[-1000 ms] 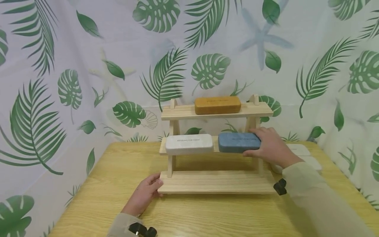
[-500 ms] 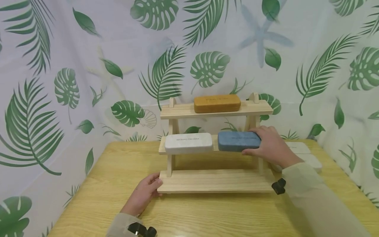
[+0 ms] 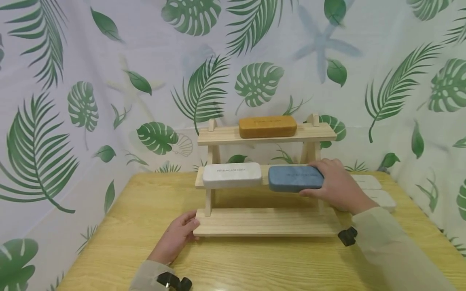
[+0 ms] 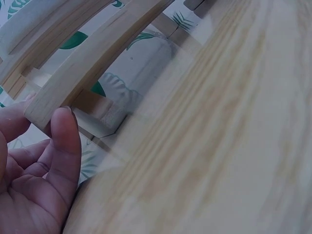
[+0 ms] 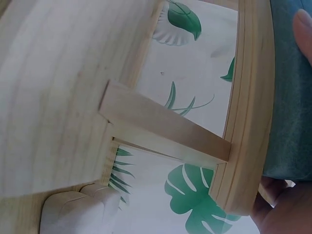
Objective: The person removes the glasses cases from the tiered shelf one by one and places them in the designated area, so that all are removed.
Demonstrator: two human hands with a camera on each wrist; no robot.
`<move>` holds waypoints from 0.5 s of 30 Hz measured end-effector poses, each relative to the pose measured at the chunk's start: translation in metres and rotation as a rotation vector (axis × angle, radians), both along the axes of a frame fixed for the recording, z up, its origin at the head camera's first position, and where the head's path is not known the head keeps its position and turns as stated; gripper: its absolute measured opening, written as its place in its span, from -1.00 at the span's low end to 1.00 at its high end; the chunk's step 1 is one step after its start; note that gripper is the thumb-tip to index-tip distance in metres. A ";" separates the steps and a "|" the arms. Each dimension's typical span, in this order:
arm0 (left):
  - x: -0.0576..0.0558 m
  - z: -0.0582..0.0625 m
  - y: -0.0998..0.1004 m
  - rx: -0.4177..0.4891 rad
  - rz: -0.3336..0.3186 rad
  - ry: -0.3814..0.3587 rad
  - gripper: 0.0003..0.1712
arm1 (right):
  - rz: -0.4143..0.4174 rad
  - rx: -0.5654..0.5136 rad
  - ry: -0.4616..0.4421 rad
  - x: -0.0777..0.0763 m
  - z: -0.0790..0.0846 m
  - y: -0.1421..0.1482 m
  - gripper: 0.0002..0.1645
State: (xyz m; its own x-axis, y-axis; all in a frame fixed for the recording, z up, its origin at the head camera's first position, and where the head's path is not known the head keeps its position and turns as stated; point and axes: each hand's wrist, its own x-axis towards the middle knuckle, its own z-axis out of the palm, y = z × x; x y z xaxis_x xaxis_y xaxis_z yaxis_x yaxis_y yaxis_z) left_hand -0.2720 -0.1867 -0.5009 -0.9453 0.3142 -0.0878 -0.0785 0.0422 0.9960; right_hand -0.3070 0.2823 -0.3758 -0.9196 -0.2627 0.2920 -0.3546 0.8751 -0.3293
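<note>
My right hand (image 3: 338, 184) grips the right end of a blue glasses case (image 3: 293, 179), thumb at the front and fingers behind. The case is at the right of the middle tier of a three-tier wooden display stand (image 3: 267, 223), its front edge overlapping the shelf's front. In the right wrist view the blue case (image 5: 292, 112) lies along the shelf edge. At the left end of the bottom tier, my left hand (image 3: 179, 233) pinches the board; the left wrist view shows thumb and finger on its corner. A white glasses case (image 3: 232, 175) sits left of the blue one.
An orange glasses case (image 3: 267, 126) lies on the top tier. Behind my right forearm, pale glasses cases (image 3: 371, 184) lie on the wooden table (image 3: 255, 262). A leaf-printed cloth (image 3: 153, 48) hangs close behind the stand.
My right hand and the blue glasses case have shifted slightly toward me and to the right, lower in the head view. The left hand stays on the stand.
</note>
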 end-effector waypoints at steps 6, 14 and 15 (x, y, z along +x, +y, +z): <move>-0.001 0.002 0.000 0.000 0.009 0.011 -0.24 | 0.000 0.035 -0.010 0.007 0.007 -0.001 0.35; 0.001 0.004 0.003 -0.005 0.026 -0.001 -0.31 | 0.013 0.059 0.032 0.019 0.003 0.005 0.30; 0.001 0.004 0.003 -0.001 0.027 -0.004 -0.32 | 0.014 0.060 0.038 0.021 0.001 0.006 0.29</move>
State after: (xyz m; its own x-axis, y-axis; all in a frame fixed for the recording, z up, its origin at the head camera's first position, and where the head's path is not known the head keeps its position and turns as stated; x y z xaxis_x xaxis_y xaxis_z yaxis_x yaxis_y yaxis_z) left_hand -0.2712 -0.1836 -0.4966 -0.9531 0.2884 -0.0918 -0.0836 0.0408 0.9957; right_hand -0.2865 0.2882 -0.3744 -0.9043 -0.2935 0.3100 -0.3782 0.8877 -0.2626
